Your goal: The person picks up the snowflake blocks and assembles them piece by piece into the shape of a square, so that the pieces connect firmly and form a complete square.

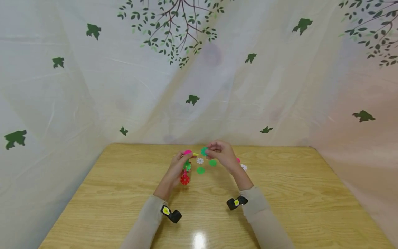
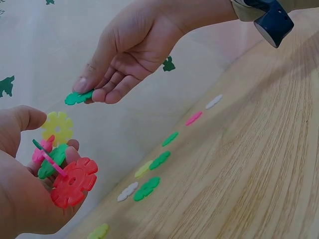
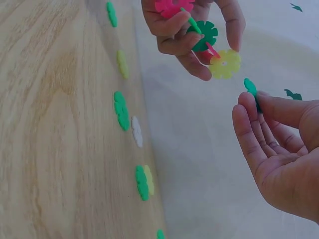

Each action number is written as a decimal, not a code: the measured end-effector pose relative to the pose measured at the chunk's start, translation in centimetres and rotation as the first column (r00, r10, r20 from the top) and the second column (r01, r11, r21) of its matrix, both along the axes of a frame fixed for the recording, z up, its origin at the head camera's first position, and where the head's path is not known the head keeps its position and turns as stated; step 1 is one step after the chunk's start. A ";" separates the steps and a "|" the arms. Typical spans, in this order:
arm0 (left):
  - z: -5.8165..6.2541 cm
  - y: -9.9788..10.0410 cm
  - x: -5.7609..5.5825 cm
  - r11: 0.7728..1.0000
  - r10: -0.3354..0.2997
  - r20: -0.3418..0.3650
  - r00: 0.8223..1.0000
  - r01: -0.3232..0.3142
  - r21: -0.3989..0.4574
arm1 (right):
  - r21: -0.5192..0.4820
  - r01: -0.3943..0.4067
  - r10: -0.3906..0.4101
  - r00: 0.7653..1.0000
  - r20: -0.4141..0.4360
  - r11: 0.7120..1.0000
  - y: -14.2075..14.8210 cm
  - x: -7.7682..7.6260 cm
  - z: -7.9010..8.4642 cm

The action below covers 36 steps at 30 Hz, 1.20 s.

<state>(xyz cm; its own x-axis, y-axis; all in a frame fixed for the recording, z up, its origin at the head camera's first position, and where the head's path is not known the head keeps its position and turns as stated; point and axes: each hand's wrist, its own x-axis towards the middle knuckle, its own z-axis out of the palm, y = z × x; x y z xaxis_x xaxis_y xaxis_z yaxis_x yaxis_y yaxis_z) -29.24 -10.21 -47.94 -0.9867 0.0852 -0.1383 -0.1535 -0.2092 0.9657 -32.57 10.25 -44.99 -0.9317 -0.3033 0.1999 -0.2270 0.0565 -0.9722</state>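
Observation:
My left hand holds a chain of interlocked plastic flower discs above the table. In the left wrist view the chain shows a red disc at the near end, then green and pink ones, and a yellow disc at the far end by the thumb. My right hand pinches one green flower disc between thumb and fingertips. That green disc is a short gap away from the yellow disc, as the right wrist view also shows.
On the wooden table lie several loose discs: green, white, yellow and pink. They are spread near the back edge, against a pale curtain printed with leaves.

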 end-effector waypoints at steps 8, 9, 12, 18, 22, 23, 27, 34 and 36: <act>0.3 0.0 0.1 1.000 0.012 0.014 1.000 -0.012 0.001 | 0.043 -0.011 0.011 1.000 -0.007 0.999 -0.6 0.1 -0.3; 0.3 0.0 0.1 1.000 0.014 0.016 1.000 -0.014 0.003 | 0.043 -0.011 0.012 1.000 -0.011 0.999 -0.6 0.1 -0.4; 0.2 0.0 0.0 1.000 0.016 0.016 1.000 -0.016 0.006 | 0.039 -0.012 0.013 1.000 -0.017 0.999 -0.7 0.2 -0.5; 0.2 -0.1 0.0 1.000 0.009 0.011 1.000 -0.009 0.000 | 0.037 -0.013 0.014 1.000 -0.010 0.999 -0.9 0.4 -0.4; 0.2 -0.1 0.0 1.000 0.013 0.008 1.000 -0.013 0.000 | 0.043 -0.010 0.010 1.000 0.001 0.999 -1.0 0.4 -0.4; 0.1 -0.1 0.0 1.000 0.013 0.007 1.000 -0.014 0.003 | 0.046 -0.008 0.008 1.000 0.002 0.999 -1.0 0.4 -0.4; 0.0 -0.1 -0.1 0.999 0.017 0.005 1.000 -0.017 0.027 | 0.044 -0.008 0.008 1.000 -0.002 0.999 -1.0 0.4 -0.4; -0.2 0.0 -0.1 0.999 0.028 -0.009 1.000 -0.027 0.036 | 0.030 0.000 0.000 1.000 -0.004 1.000 -1.0 0.3 -0.6; -0.3 0.0 -0.2 0.999 0.025 -0.013 1.000 -0.025 0.039 | 0.030 0.012 -0.011 1.000 -0.005 0.999 -1.0 0.4 -0.6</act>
